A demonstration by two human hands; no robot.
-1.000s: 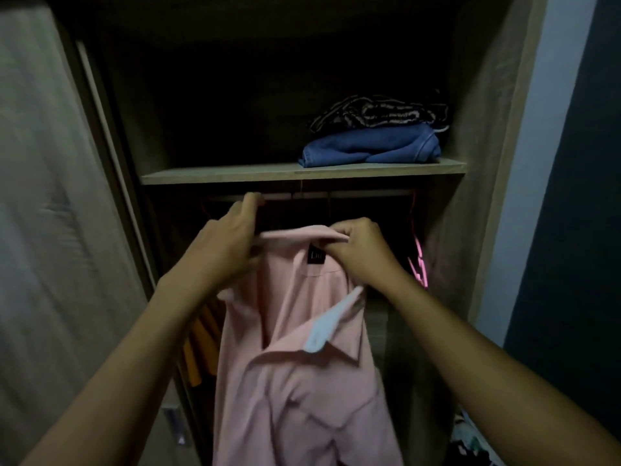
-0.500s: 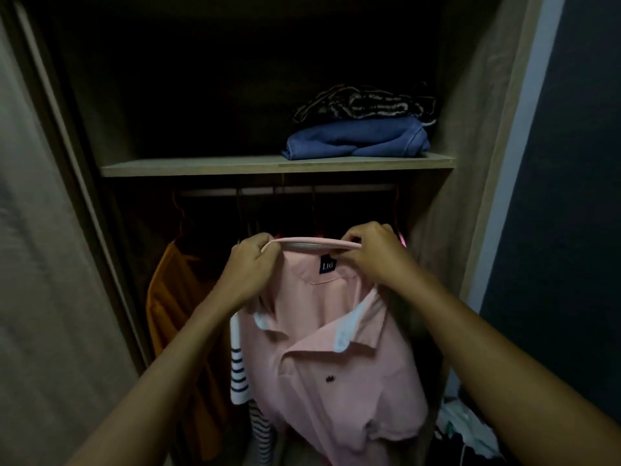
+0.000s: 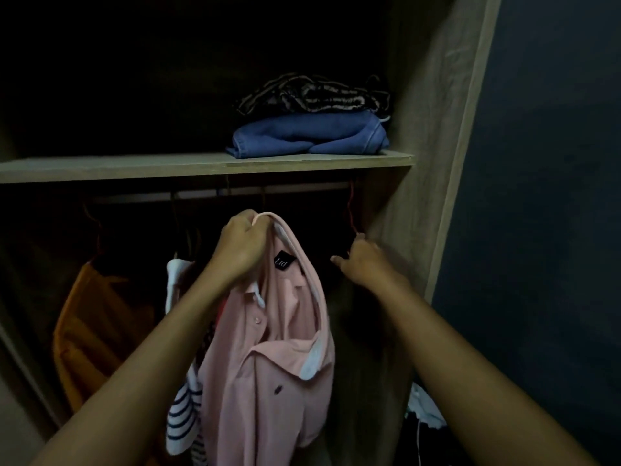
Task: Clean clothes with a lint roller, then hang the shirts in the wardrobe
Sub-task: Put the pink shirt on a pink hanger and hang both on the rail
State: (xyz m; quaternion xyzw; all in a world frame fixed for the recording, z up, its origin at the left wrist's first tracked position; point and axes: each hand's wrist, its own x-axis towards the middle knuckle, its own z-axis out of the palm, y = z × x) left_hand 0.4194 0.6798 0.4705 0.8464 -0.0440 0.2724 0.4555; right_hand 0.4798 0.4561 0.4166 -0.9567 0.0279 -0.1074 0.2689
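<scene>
A pink polo shirt with a white-lined collar and a dark neck label hangs down in front of the open wardrobe. My left hand is shut on its collar and holds it up below the hanging rail. My right hand is off the shirt, reaching to the right at the base of a thin red hanger that hangs from the rail; whether its fingers grip the hanger is unclear in the dark.
An orange garment and a white striped shirt hang at the left. Folded blue jeans and a dark patterned cloth lie on the shelf. The wardrobe's side panel stands at the right.
My right hand has let go of the collar and moved right to the red hanger. The shirt now hangs narrow from my left hand alone. The camera has moved closer.
</scene>
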